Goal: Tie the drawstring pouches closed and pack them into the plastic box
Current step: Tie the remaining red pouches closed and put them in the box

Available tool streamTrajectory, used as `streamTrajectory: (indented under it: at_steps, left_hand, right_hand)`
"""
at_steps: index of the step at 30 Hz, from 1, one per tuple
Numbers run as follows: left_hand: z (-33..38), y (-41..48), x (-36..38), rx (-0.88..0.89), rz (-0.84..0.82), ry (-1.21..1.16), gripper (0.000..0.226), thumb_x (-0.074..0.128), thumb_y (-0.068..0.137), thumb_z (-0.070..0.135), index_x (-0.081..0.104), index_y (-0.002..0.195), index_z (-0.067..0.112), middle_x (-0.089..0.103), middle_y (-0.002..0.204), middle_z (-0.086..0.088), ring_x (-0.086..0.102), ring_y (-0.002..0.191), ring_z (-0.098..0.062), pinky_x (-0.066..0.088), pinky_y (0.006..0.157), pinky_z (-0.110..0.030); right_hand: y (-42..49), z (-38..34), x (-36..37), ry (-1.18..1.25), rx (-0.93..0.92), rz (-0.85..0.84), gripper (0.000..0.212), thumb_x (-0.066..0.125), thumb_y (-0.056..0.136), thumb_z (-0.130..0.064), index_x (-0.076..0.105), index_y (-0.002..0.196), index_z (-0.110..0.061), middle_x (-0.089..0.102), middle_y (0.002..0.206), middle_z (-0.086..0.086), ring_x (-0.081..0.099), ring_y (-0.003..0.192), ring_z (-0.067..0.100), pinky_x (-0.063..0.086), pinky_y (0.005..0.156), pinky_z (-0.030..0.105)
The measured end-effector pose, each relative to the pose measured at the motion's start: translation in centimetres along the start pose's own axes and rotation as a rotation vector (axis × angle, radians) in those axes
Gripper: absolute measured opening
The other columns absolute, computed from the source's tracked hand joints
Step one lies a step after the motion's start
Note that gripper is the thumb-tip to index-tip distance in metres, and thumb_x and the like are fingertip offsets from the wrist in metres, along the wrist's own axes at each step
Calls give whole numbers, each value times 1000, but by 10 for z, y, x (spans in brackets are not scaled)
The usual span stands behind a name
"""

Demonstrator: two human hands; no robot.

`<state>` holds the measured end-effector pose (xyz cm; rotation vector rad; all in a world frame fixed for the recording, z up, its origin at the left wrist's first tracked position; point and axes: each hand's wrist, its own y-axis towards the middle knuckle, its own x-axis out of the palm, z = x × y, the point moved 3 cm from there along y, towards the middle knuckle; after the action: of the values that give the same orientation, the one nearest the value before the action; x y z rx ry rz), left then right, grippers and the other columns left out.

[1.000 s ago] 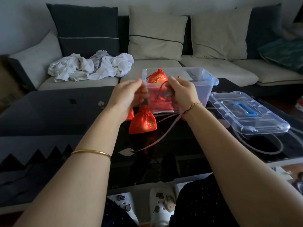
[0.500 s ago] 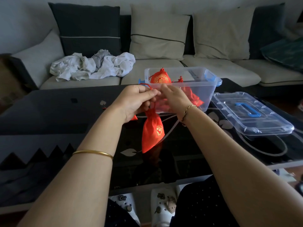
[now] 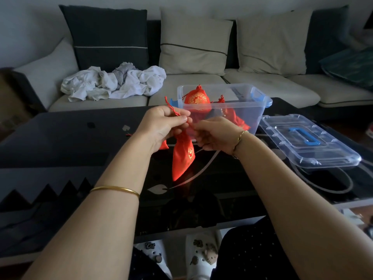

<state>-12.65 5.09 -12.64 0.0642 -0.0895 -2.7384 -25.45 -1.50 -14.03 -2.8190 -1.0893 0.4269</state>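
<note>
Just short of the plastic box (image 3: 260, 113) (red pouches (image 3: 197, 100) already inside), left grip (image 3: 163, 124) and right grip (image 3: 217, 134) pinch the drawstring (image 3: 171, 107) of a hanging pouch (image 3: 181, 158) above the bench (image 3: 60, 138)

Dim, bluish, low-contrast pic. Glossy black desk (image 3: 60, 142) reflects faintly; soft glare on clear lid (image 3: 282, 142). Wide-angle bend at edges, corners darker. Near foreground slightly soft.

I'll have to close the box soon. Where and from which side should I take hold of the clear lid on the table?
Take the blue handle in the middle of the clear lid, coming from above with the right hand. The lid lies flat, top side up, to the right of the plastic box, so the handle faces up and a central grip would probably keep it level.
</note>
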Motion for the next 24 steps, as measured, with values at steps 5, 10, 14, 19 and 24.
streamTrajectory:
  at_steps: [5,10,14,19,24]
  left_hand:
    - [7,-1,6,88,-107,109,24,51,90,-8,64,89,13,64,77,-4,59,61,-6,49,56,-15]
    - [14,-6,10,409,-1,573,25,53,88,-4,62,104,12,63,83,0,63,78,-9,51,71,-15]
    - [11,-9,11,596,74,837,31,54,89,2,59,114,18,63,91,4,62,88,-12,50,79,-31]
    - [13,-10,13,757,183,992,33,53,91,6,57,121,18,65,100,-2,60,94,-19,47,74,-34]
    - [13,-12,15,833,227,977,30,56,89,7,60,118,14,67,95,-2,60,91,-22,47,71,-35]
  right_hand:
    - [9,-3,3,217,-168,181,30,44,98,-24,63,78,-12,60,73,4,54,60,14,43,56,21]
    - [14,3,10,159,-148,82,17,47,95,-14,63,89,-13,63,85,7,59,77,18,51,78,38]
    - [13,2,12,250,-151,23,20,46,94,-7,61,82,-14,62,73,0,60,62,8,48,65,27]
    - [16,4,13,380,-126,-64,16,52,92,-11,64,81,-11,63,67,2,60,61,12,48,68,29]
    - [13,3,12,437,-51,-122,19,47,93,-16,61,80,-13,62,70,1,60,64,13,48,71,28]
